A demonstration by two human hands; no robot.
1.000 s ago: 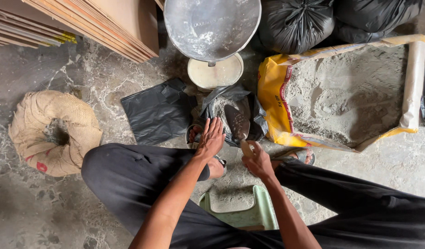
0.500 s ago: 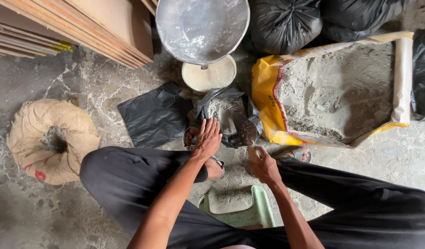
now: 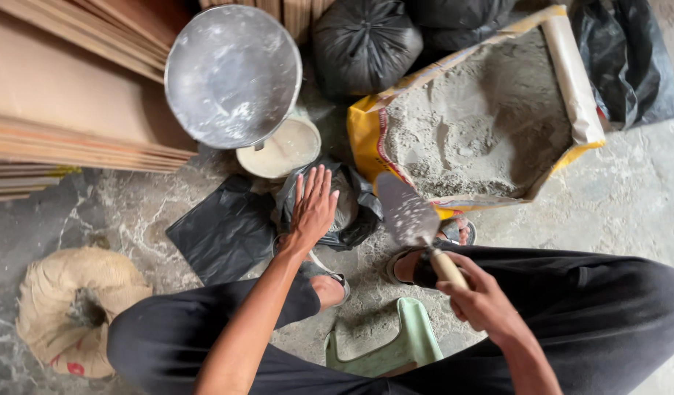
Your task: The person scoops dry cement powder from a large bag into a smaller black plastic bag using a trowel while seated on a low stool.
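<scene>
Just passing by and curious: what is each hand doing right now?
Left hand: open, fingers spread, lying flat on the small black bag.
Right hand: closed around the trowel handle.

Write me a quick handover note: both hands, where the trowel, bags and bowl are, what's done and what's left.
Left hand: flat on the small black bag of powder.
Right hand: grips the trowel by its wooden handle, blade dusty and raised between the small bag and the open yellow sack of grey powder.
Metal bowl sits on a white bucket, only dusted inside.
Done: sack open, trowel in hand.
Left: bowl not yet filled.
</scene>
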